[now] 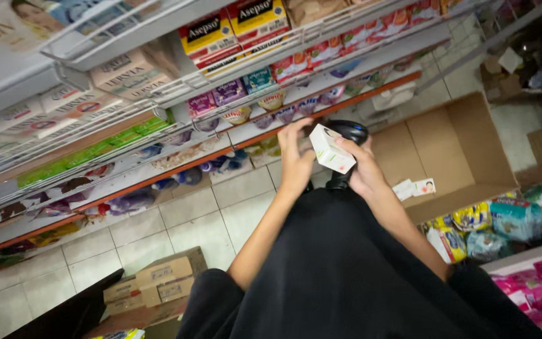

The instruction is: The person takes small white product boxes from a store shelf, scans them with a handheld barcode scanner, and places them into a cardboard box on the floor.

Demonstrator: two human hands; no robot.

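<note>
Nearest us, our left hand (296,160) and right hand (362,169) met in front of our black clothing. The right hand grasped a black handheld scanner (348,135), its head showing above the fingers. A small white carton (331,149) with a green mark sat between the hands, pressed against the right fingers and just under the scanner head. The left hand lay beside the carton with its fingers spread upward; we could not tell whether it gripped anything.

Just beyond the hands an open cardboard box (456,147) stood on the floor, and two small white packets (414,188) lay inside it near its front edge. Beside it, on the right, colourful plastic-wrapped packs (494,226) were piled together. On the left, near our knee, three closed brown boxes (158,279) were stacked on the pale tiled floor (189,226).

Farther off, long store shelves (127,150) with orange edging ran across the view, filled with small boxes, sachets and tubs. Yellow-and-red boxes (233,28) sat in the wire racks at the top.
</note>
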